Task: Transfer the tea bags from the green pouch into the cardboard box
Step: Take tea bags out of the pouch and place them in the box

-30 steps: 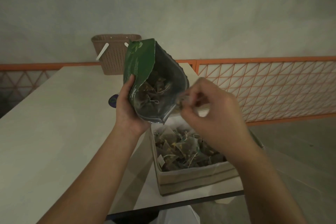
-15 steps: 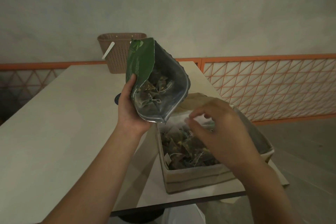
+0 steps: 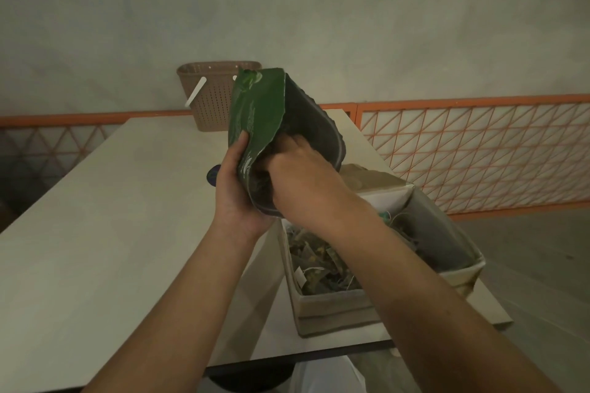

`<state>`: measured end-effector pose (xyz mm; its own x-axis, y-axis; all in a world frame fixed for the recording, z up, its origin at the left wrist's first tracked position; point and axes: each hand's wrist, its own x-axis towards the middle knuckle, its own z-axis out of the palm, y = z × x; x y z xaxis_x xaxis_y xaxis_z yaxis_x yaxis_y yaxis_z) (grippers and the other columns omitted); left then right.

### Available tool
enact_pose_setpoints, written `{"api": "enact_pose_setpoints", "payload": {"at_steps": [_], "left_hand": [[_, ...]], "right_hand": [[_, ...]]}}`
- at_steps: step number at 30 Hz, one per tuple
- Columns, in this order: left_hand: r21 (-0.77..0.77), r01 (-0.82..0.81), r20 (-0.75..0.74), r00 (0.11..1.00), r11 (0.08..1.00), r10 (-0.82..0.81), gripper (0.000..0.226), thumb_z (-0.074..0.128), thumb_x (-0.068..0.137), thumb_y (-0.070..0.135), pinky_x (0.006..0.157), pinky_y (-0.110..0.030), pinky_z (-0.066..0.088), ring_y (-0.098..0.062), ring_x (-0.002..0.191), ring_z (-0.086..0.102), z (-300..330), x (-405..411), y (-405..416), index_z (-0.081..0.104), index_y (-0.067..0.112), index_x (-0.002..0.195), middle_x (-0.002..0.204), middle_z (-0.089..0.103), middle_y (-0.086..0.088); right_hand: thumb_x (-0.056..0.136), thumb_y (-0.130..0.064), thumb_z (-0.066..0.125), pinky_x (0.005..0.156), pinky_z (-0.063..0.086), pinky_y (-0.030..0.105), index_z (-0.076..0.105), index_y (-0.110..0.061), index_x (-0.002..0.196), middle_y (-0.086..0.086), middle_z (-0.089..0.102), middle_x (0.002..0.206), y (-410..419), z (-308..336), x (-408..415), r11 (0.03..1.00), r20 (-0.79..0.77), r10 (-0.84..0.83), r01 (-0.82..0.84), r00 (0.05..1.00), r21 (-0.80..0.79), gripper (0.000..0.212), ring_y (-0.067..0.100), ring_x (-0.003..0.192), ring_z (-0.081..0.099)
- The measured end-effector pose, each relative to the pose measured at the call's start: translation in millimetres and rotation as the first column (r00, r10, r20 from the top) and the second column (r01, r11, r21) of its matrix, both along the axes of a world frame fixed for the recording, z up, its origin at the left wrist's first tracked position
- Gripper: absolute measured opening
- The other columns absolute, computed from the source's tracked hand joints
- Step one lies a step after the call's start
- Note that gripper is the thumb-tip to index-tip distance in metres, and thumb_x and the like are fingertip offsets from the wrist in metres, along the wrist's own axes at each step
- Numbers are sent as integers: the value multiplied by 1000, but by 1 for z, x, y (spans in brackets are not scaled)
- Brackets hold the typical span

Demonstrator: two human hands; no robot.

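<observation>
My left hand grips the green pouch by its side and holds it tilted, mouth toward me, above the table. My right hand reaches into the pouch's grey-lined mouth, and its fingers are hidden inside, so what they hold cannot be made out. Below and to the right stands the open cardboard box with several tea bags piled in it, white tags and strings showing.
A brown perforated basket stands at the far end of the pale table. A small dark round object lies behind my left hand. An orange lattice railing runs along the right. The box sits near the table's front right edge.
My right hand rose from over the box, where it released a tea bag, and went into the pouch's mouth. My left hand kept holding the pouch.
</observation>
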<state>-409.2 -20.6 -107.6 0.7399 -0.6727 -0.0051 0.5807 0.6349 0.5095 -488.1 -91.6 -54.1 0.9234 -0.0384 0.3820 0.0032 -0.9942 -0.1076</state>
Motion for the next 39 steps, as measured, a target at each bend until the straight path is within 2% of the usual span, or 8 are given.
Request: {"api": "enact_pose_setpoints", "payload": {"at_steps": [9,14,19,25,29,32,35,39], "left_hand": [[10,-8,16,1000,1000,8,52,50,98,48,109,-42,48,-29,131,58,3,-4,2,63,15,136,137,63,-12],[6,68,19,998,998,-68,56,51,95,52,86,-44,60,-33,115,66,9,-7,0,63,15,136,130,67,-15],[-46,93,4,996,995,-93,57,52,98,50,95,-50,55,-35,129,56,8,-7,-4,54,20,146,148,55,-13],[-45,127,45,991,991,-125,58,45,102,50,102,-48,52,-32,138,49,4,-5,-10,46,21,152,155,47,-10],[-23,123,53,991,992,-122,60,48,100,51,104,-49,50,-32,142,46,1,-5,-11,44,23,153,156,46,-8],[-26,117,55,992,993,-115,59,47,101,51,99,-48,54,-33,135,52,2,-6,-10,45,23,153,155,48,-8],[-20,115,60,992,993,-114,60,47,100,51,96,-47,55,-33,130,55,5,-9,-10,44,23,153,155,47,-8],[-23,132,50,990,991,-130,60,47,100,53,93,-46,57,-33,122,61,6,-10,-8,46,23,152,152,51,-8]], "right_hand": [[85,-23,63,74,47,25,62,-18,91,-2,61,96,-13,-5,-21,941,153,79,-124,985,314,7,10,89,55],[82,-9,67,63,53,19,58,-15,89,-7,64,79,-27,-1,-51,732,320,50,-253,946,633,12,3,72,63],[84,-3,68,65,52,20,60,-11,88,1,66,81,-55,-7,-85,566,401,-78,-291,913,772,12,15,74,64],[84,-25,73,60,44,7,70,-23,90,-13,67,85,-81,-50,-93,717,128,-242,89,962,691,7,-2,72,59],[87,-44,63,83,46,11,65,-28,117,-14,54,117,-85,-55,-93,775,-27,-167,148,986,615,34,0,99,57],[76,-50,73,92,45,22,65,-35,115,-16,52,116,-86,-54,-95,856,-181,-111,186,977,482,42,3,108,50],[77,-39,77,85,45,20,69,-37,103,-15,59,109,-84,-55,-93,880,-330,-78,221,941,421,28,3,101,55],[87,-23,67,78,43,14,68,-35,102,-12,59,111,-85,-52,-89,905,-262,-192,274,946,327,19,6,99,57]]}}
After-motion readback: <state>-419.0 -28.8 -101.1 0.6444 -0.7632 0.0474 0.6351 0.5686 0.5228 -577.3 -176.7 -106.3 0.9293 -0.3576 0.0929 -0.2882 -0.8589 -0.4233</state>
